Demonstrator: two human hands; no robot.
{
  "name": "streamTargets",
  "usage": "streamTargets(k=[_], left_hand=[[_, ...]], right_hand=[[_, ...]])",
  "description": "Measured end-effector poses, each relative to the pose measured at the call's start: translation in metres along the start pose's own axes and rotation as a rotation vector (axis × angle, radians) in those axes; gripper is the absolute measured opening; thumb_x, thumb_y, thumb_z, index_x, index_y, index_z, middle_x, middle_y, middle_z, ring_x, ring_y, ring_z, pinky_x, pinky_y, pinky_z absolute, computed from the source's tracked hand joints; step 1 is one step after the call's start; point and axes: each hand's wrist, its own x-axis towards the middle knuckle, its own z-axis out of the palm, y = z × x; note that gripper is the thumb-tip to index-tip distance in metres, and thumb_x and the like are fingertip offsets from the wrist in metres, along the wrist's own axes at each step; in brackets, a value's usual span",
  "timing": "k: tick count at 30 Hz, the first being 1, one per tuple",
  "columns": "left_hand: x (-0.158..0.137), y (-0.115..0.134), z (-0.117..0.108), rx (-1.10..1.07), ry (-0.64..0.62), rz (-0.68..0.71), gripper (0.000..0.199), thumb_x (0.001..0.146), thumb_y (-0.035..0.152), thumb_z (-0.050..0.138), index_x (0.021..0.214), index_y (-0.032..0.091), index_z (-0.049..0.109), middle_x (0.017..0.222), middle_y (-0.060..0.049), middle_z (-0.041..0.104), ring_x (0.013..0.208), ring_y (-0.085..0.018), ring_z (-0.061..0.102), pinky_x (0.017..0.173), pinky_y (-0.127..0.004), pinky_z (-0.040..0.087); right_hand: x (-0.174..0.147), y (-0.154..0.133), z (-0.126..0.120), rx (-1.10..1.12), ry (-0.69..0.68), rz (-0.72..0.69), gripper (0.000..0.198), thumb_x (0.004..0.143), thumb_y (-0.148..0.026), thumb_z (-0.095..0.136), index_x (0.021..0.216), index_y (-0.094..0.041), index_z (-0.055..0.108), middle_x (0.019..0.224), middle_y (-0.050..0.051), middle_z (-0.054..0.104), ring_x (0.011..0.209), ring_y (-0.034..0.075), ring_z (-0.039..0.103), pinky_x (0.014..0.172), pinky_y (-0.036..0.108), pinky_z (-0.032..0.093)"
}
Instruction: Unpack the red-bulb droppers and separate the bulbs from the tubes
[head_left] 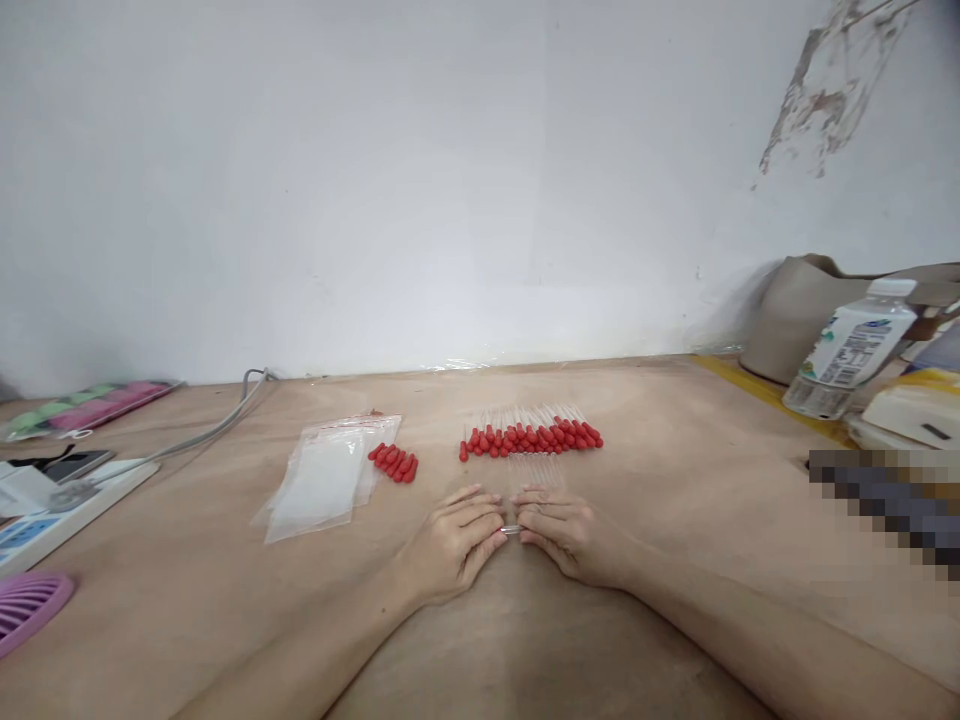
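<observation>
Low over the wooden table, my left hand (466, 535) and my right hand (564, 528) face each other, fingers closed. Between them they pinch the two ends of a short clear dropper tube (511, 530); whether it is one tube or more I cannot tell. Just beyond my right fingers lies a row of bare clear tubes (536, 468). Further back spreads a line of droppers (532, 438) with red rubber bulbs toward me and thin tips toward the wall. Loose red rubber bulbs (394, 462) form a small pile to the left, beside clear zip bags (326, 480).
On the left are a power strip (97, 500) with a grey cable (217, 430), a pink slotted plastic object (34, 608) and a pink-and-green pack (97, 408). At right stand a plastic bottle (851, 350) and a beige bag (795, 310). A white wall (420, 200) bounds the table's back.
</observation>
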Motion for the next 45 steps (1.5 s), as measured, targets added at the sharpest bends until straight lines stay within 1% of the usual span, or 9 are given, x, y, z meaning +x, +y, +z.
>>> streamTargets(k=[16, 22, 24, 29, 31, 35, 38, 42, 45], left_hand=[[-0.003, -0.001, -0.001, -0.097, -0.048, -0.017, 0.021, 0.087, 0.019, 0.042, 0.099, 0.018, 0.058, 0.096, -0.006, 0.066, 0.1, -0.018, 0.057, 0.096, -0.037, 0.04], [-0.005, -0.004, -0.001, -0.082, -0.008, -0.003, 0.018, 0.086, 0.019, 0.044, 0.097, 0.017, 0.059, 0.094, -0.005, 0.067, 0.1, -0.018, 0.057, 0.094, -0.036, 0.042], [-0.008, -0.008, -0.003, -0.058, 0.046, -0.042, 0.018, 0.087, 0.018, 0.043, 0.095, 0.017, 0.059, 0.096, -0.006, 0.066, 0.101, -0.018, 0.056, 0.09, -0.035, 0.045], [-0.013, -0.017, -0.005, 0.021, 0.129, -0.201, 0.016, 0.086, 0.023, 0.046, 0.092, 0.02, 0.061, 0.086, -0.004, 0.062, 0.079, -0.015, 0.057, 0.069, -0.027, 0.048], [-0.012, -0.019, -0.006, 0.025, 0.173, -0.265, 0.019, 0.087, 0.024, 0.044, 0.096, 0.02, 0.06, 0.083, -0.004, 0.058, 0.074, -0.013, 0.056, 0.066, -0.024, 0.047], [-0.012, -0.031, -0.018, 0.104, 0.269, -0.456, 0.027, 0.088, 0.024, 0.039, 0.106, 0.018, 0.057, 0.088, -0.006, 0.051, 0.082, -0.015, 0.054, 0.073, -0.028, 0.046], [-0.015, -0.046, -0.034, 0.138, 0.345, -0.587, 0.028, 0.086, 0.025, 0.038, 0.104, 0.017, 0.058, 0.087, -0.006, 0.049, 0.081, -0.017, 0.053, 0.073, -0.03, 0.046], [-0.023, -0.062, -0.051, 0.165, 0.439, -0.737, 0.028, 0.082, 0.027, 0.042, 0.104, 0.018, 0.057, 0.087, -0.005, 0.05, 0.075, -0.015, 0.055, 0.066, -0.028, 0.047], [-0.028, -0.068, -0.056, 0.209, 0.43, -0.783, 0.026, 0.08, 0.03, 0.046, 0.103, 0.019, 0.053, 0.087, -0.003, 0.054, 0.068, -0.014, 0.055, 0.06, -0.026, 0.046]], right_hand=[[-0.007, -0.003, -0.01, -0.149, 0.054, -0.111, 0.02, 0.084, -0.009, 0.044, 0.098, -0.014, 0.058, 0.095, 0.009, 0.066, 0.106, 0.016, 0.053, 0.1, 0.035, 0.04], [-0.013, 0.0, -0.017, -0.144, 0.076, -0.125, 0.02, 0.083, -0.01, 0.046, 0.099, -0.013, 0.058, 0.095, 0.009, 0.066, 0.104, 0.018, 0.054, 0.098, 0.037, 0.041], [-0.016, 0.007, -0.022, -0.116, 0.107, -0.02, 0.02, 0.083, -0.011, 0.045, 0.096, -0.015, 0.059, 0.092, 0.008, 0.066, 0.102, 0.018, 0.055, 0.094, 0.035, 0.044], [-0.023, 0.027, -0.031, -0.162, 0.155, 0.517, 0.024, 0.086, -0.024, 0.041, 0.093, -0.018, 0.063, 0.076, 0.006, 0.063, 0.078, 0.019, 0.059, 0.07, 0.033, 0.049], [-0.024, 0.032, -0.031, -0.189, 0.131, 0.609, 0.027, 0.085, -0.026, 0.039, 0.098, -0.019, 0.062, 0.078, 0.007, 0.063, 0.076, 0.019, 0.058, 0.068, 0.032, 0.047], [-0.026, 0.036, -0.027, -0.215, 0.103, 0.711, 0.028, 0.081, -0.024, 0.04, 0.099, -0.016, 0.06, 0.08, 0.007, 0.064, 0.074, 0.019, 0.058, 0.066, 0.03, 0.045], [-0.027, 0.036, -0.025, -0.218, 0.08, 0.766, 0.026, 0.078, -0.022, 0.04, 0.093, -0.015, 0.06, 0.076, 0.006, 0.063, 0.071, 0.018, 0.057, 0.063, 0.028, 0.043], [-0.025, 0.033, -0.023, -0.221, 0.038, 0.741, 0.027, 0.075, -0.018, 0.04, 0.091, -0.016, 0.061, 0.079, 0.006, 0.063, 0.072, 0.018, 0.057, 0.064, 0.027, 0.042], [-0.022, 0.028, -0.022, -0.248, 0.007, 0.716, 0.028, 0.075, -0.018, 0.04, 0.093, -0.018, 0.061, 0.089, 0.007, 0.064, 0.081, 0.019, 0.057, 0.069, 0.029, 0.041]])
